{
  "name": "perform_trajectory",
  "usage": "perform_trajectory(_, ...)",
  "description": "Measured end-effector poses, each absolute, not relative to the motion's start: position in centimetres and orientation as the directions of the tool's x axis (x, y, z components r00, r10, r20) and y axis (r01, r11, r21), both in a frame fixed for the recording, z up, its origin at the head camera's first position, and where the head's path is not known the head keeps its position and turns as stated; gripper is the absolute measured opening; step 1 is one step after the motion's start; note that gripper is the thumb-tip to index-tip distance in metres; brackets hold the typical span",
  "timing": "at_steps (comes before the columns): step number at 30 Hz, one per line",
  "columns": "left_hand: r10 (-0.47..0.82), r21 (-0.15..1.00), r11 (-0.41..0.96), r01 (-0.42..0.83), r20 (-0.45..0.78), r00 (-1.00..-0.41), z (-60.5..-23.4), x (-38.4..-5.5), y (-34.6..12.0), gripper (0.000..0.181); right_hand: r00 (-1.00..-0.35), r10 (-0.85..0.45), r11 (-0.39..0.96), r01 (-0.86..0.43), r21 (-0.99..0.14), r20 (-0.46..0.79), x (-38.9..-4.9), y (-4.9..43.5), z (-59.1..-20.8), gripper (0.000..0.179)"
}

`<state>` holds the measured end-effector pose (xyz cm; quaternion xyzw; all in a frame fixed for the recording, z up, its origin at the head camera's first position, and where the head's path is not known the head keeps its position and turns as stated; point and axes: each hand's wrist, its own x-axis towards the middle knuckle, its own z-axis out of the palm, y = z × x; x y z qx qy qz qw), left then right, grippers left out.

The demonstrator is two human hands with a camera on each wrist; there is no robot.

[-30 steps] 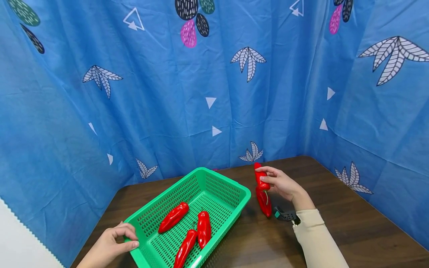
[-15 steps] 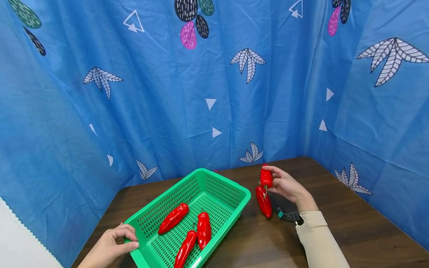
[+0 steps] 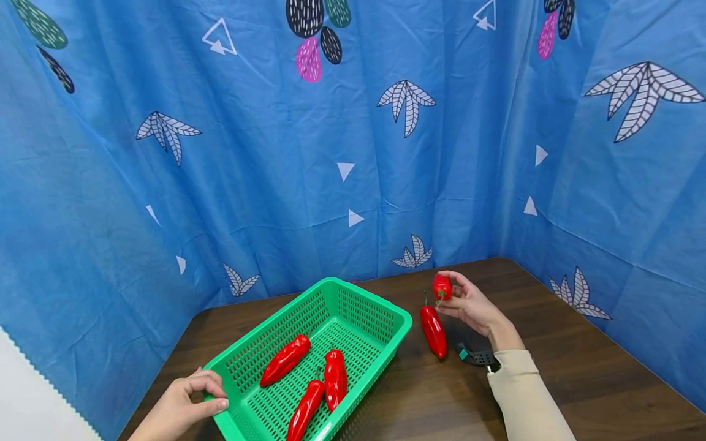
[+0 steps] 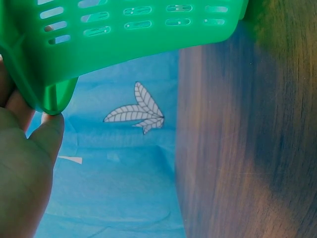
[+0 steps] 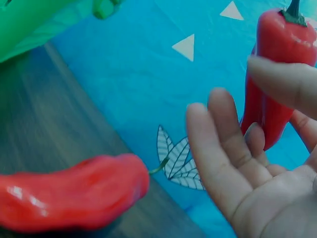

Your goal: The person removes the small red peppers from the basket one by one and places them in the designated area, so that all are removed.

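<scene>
Between thumb and fingers, my right hand (image 3: 473,308) holds a red pepper (image 3: 442,286) above the far right of the table, its green stem end facing me. In the right wrist view the thumb crosses this held pepper (image 5: 277,44) while other fingers stick out beside it. Just below in the head view, a second red pepper (image 3: 433,332) lies on the table, its stem pointing away. My left hand (image 3: 190,398) pinches the near left rim of a green perforated basket (image 3: 399,318). Inside lie three red peppers, one of them at the left (image 3: 285,360).
The dark wood table (image 3: 419,398) runs to a blue patterned curtain (image 3: 309,184) at the back and both sides. A white surface (image 3: 38,392) shows at the lower left. A black wrist strap (image 3: 477,355) sits by the right sleeve.
My right hand has drawn the held pepper to the right, off the lying one, and turned it so its stem end faces the head camera. The left hand and basket stay put.
</scene>
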<state>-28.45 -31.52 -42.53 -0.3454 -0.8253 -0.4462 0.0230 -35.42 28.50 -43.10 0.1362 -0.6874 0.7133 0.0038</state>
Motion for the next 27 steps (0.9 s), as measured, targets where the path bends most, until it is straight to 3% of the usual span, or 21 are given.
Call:
perform_trajectory(12,0.546,0.758,0.369,0.538,0.292,-0.785,-42.2,-28.4,-31.5,0.004,-0.997,-0.050,0.153,-0.065,-0.986,0.058,-35.9,28.9,-44.0,0.066)
perform_trajectory(20,0.533,0.791,0.373,0.485,0.245,-0.810,-42.0,-28.3,-31.5,0.008,-0.997,0.033,0.183,-0.064,-0.981,0.071,-35.9,29.0,-43.8,0.066)
perform_trajectory(27,0.531,0.795,0.370,0.481,0.244,-0.811,-42.0,-28.3,-31.5,0.008,-0.996,0.015,0.158,-0.085,-0.984,0.088,-36.3,29.0,-44.6,0.063)
